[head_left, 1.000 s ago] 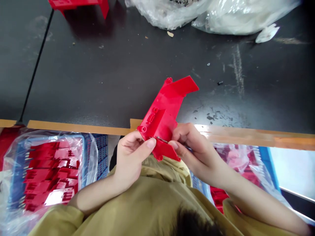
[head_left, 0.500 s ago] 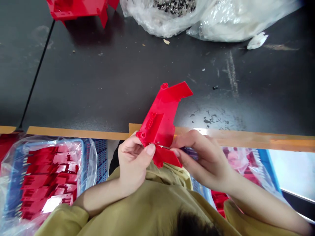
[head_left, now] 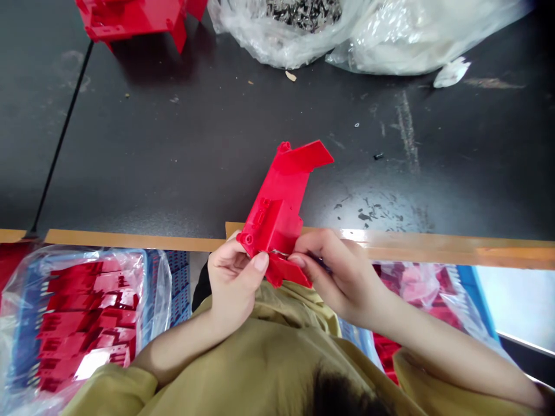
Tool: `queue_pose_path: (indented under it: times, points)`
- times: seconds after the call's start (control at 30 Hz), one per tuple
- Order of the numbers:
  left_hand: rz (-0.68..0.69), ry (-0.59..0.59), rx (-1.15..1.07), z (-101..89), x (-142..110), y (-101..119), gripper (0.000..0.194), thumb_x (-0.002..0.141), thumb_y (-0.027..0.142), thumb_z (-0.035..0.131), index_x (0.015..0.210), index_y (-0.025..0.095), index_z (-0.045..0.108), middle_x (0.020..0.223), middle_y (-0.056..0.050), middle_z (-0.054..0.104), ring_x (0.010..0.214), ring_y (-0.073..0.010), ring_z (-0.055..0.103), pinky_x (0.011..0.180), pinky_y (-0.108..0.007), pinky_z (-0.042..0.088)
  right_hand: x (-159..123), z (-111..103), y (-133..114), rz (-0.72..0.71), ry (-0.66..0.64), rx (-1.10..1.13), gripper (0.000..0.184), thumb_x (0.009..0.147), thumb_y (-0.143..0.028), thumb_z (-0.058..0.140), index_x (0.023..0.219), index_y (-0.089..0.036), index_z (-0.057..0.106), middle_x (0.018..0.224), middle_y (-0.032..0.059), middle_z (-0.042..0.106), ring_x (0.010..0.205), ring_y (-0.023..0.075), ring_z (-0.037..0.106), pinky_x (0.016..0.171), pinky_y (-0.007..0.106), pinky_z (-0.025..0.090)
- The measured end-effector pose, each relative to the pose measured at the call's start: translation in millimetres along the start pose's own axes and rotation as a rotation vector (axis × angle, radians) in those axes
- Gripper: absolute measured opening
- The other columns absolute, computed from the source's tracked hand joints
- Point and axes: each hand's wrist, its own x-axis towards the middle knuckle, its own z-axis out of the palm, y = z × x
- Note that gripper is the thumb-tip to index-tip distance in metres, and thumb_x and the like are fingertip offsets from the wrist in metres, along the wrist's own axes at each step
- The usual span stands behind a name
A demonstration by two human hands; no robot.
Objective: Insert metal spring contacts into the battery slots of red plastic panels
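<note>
A red plastic part with bent flaps and round posts tilts over the table's front edge. My left hand is closed on its lower left corner, the thumb pressing on top. My right hand pinches a thin, shiny metal piece, which lies across the part's inner corner by the lower flap. Its far tip reaches close to my left thumb. The rest of the metal piece is hidden by my right fingers, and its exact kind does not show.
Another red part stands at the back left. A plastic bag of small dark metal pieces and a second clear bag lie at the back. Below the taped table edge are a blue crate of red parts and another on the right.
My right hand has moved left and slightly in, bringing the metal piece deeper into the red part's corner. The red part has shifted slightly left; my left hand keeps its hold.
</note>
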Motion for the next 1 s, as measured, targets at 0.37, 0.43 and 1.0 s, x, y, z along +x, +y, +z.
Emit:
queue_pose_path:
  times: [0.37, 0.43, 1.0]
  points:
    - [-0.01, -0.007, 0.027, 1.4, -1, -3, 0.017, 0.071, 0.039, 0.084, 0.07, 0.025, 0.074, 0.068, 0.002, 0.066, 0.06, -0.0107, 0.058, 0.059, -0.024, 0.05, -3, 2, 7, -0.042, 0.074, 0.011, 0.008, 0.1, -0.02, 0.049, 0.093, -0.024, 0.048, 0.064, -0.0044, 0.057, 0.05, 0.0092, 0.05, 0.05, 0.022, 0.04]
    - [-0.01, -0.005, 0.043, 1.7, 0, -2, 0.019, 0.071, 0.04, 0.084, 0.068, 0.025, 0.073, 0.067, 0.002, 0.066, 0.059, -0.0108, 0.057, 0.06, -0.024, 0.049, -2, 0, 6, -0.039, 0.029, -0.036, 0.009, 0.1, -0.019, 0.048, 0.093, -0.024, 0.047, 0.063, -0.0042, 0.057, 0.05, 0.0098, 0.05, 0.05, 0.022, 0.039]
    - [-0.021, -0.044, 0.118, -1.9, -3, -2, 0.027, 0.074, 0.041, 0.081, 0.064, 0.022, 0.066, 0.064, 0.002, 0.055, 0.055, -0.0099, 0.048, 0.051, -0.023, 0.041, 9, -3, 19, -0.281, -0.02, -0.221, 0.02, 0.104, -0.025, 0.039, 0.084, -0.024, 0.043, 0.052, -0.0066, 0.05, 0.042, 0.0093, 0.04, 0.045, 0.025, 0.028]
